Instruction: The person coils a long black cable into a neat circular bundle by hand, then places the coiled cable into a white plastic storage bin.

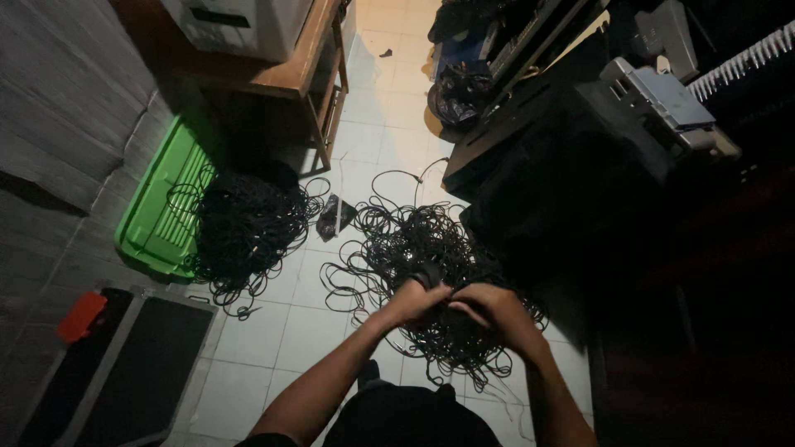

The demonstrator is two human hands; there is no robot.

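Low centre of frame, my left hand [411,300] and right hand [490,308] pinched strands atop the tangled heap of thin black cords [422,248]. Felt light, floppy, snaggy, so grab single loops. Farther left sat another black cord pile [244,228] against a green plastic crate [157,215].

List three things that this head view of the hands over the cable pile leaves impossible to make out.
1. What the left hand and right hand pinch: fingers curl over it.
2. Single strands in the black cable pile: too fine and tangled.
3. The dark furniture at right: lost in shadow.
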